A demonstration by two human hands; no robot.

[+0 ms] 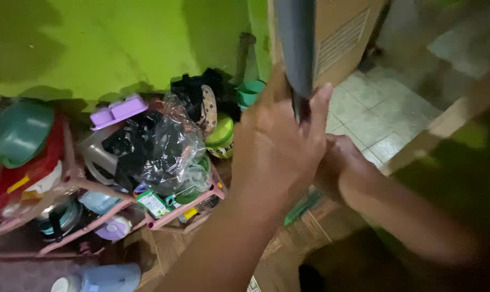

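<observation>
We see a bright green wall (110, 43) filling the upper left, and to the right a pale tiled floor (383, 116) beside a brown cardboard box (345, 38). Below the wall stands a pink plastic rack (88, 186), crowded with household things: a dark green bowl (20, 132) at its left end, a clear plastic bag (158, 146) with black contents heaped in the middle, a lilac tray (118, 111) above it, and a green-lidded tub (222, 135) near the rack's right edge. A pale blue bottle (107, 278) lies at the bottom of the view.

In front of all this, our left hand (277, 146) is raised, its grip wrapped around the lower end of a long grey pole-like object (296, 43) that rises out of the top of the view; the thumb presses against its right side. Our right hand (342, 162) sits just behind and below the left, touching it, but it is blurred and partly hidden, so we cannot tell whether its grip is closed on anything. A green strip-shaped thing (304, 205) shows below the hands, too blurred to tell what it is.
</observation>
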